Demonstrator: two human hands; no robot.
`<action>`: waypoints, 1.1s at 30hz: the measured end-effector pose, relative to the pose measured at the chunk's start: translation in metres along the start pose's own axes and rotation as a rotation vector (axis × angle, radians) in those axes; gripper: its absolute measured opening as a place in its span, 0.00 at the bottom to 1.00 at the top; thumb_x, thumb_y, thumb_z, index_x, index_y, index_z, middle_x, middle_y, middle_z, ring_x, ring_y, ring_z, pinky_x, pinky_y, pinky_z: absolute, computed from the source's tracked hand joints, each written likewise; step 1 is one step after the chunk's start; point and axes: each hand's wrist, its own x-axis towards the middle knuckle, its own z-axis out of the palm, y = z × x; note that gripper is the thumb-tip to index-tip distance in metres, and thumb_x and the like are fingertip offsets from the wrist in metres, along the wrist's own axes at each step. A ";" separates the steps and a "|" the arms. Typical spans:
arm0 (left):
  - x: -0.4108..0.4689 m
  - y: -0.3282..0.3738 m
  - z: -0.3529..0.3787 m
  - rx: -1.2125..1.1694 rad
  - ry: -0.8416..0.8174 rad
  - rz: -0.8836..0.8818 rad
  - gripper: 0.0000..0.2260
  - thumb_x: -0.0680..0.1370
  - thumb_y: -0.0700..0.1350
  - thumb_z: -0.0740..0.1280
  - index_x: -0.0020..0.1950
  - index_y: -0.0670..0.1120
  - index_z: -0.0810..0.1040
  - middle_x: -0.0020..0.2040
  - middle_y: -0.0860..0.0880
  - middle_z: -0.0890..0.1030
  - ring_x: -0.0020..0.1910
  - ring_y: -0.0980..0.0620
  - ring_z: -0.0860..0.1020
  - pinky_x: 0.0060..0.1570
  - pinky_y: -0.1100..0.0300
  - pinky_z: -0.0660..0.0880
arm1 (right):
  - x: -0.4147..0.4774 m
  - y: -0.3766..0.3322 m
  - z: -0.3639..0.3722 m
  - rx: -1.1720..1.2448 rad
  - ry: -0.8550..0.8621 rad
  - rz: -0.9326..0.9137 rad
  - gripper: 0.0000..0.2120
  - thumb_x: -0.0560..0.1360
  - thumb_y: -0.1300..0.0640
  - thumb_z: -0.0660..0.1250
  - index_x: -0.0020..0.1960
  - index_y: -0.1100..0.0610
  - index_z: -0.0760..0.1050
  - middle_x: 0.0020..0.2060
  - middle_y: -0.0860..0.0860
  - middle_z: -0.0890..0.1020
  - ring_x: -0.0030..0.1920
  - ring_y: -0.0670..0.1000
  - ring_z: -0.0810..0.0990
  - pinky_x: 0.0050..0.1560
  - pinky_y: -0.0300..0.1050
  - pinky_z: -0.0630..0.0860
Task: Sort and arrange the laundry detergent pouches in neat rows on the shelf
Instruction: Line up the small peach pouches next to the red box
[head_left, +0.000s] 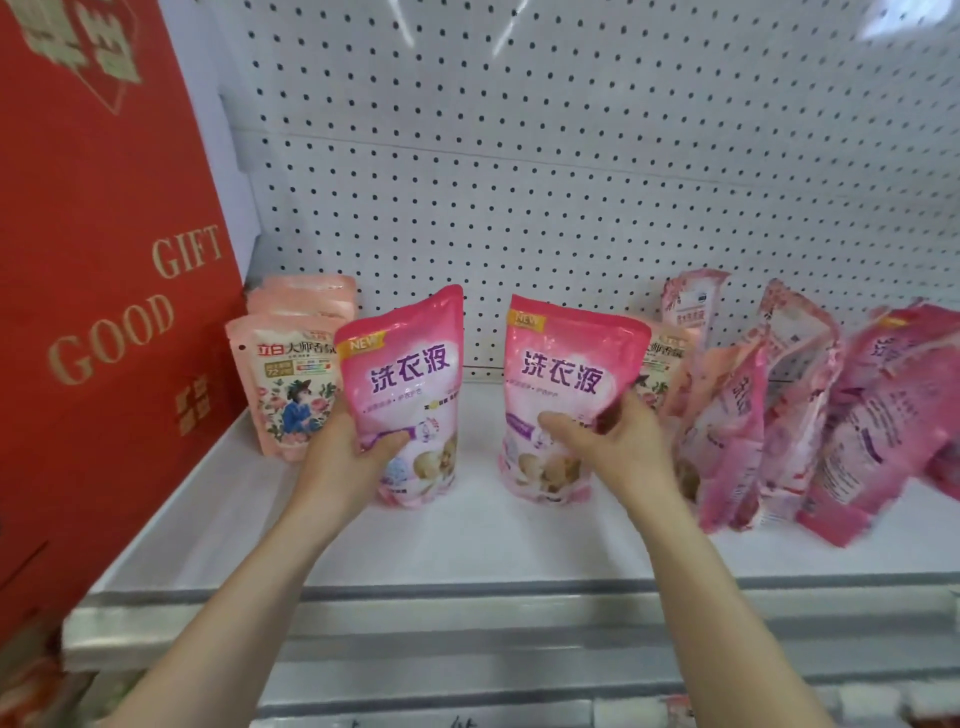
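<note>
The left pink pouch stands upright on the white shelf. The left hand grasps its lower half, thumb across the front and fingers wrapped round behind. A gap away, the right pink pouch also stands upright with its front facing out. The right hand grasps it low on the right edge, thumb on the front.

Behind the left pink pouch, at the shelf's left end, a row of pale floral pouches stands one behind another. One more floral pouch peeks out behind the right pink pouch. Further right, a jumble of pink pouches leans sideways — tilted, overlapping, some showing their backs. A red gift box rises at the left, and a perforated back panel closes the shelf.
</note>
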 end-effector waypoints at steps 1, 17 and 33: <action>0.001 -0.002 -0.001 -0.002 -0.010 -0.001 0.19 0.74 0.38 0.71 0.63 0.46 0.73 0.58 0.52 0.80 0.56 0.53 0.78 0.52 0.60 0.73 | -0.001 0.004 0.004 -0.035 -0.028 0.016 0.28 0.64 0.48 0.80 0.61 0.52 0.76 0.51 0.45 0.84 0.48 0.46 0.83 0.53 0.49 0.81; 0.004 -0.014 -0.014 -0.110 -0.034 -0.131 0.21 0.68 0.50 0.74 0.61 0.54 0.77 0.55 0.56 0.84 0.55 0.53 0.82 0.56 0.44 0.78 | 0.137 -0.024 0.133 0.089 -0.173 0.078 0.16 0.71 0.57 0.76 0.58 0.54 0.78 0.52 0.50 0.85 0.52 0.53 0.84 0.56 0.53 0.79; 0.025 -0.008 0.004 -0.069 -0.072 -0.074 0.17 0.74 0.35 0.71 0.60 0.48 0.77 0.52 0.54 0.85 0.54 0.57 0.82 0.52 0.59 0.80 | 0.094 -0.097 0.044 0.144 -0.097 -0.561 0.16 0.81 0.46 0.61 0.66 0.50 0.74 0.61 0.42 0.77 0.60 0.39 0.75 0.61 0.35 0.71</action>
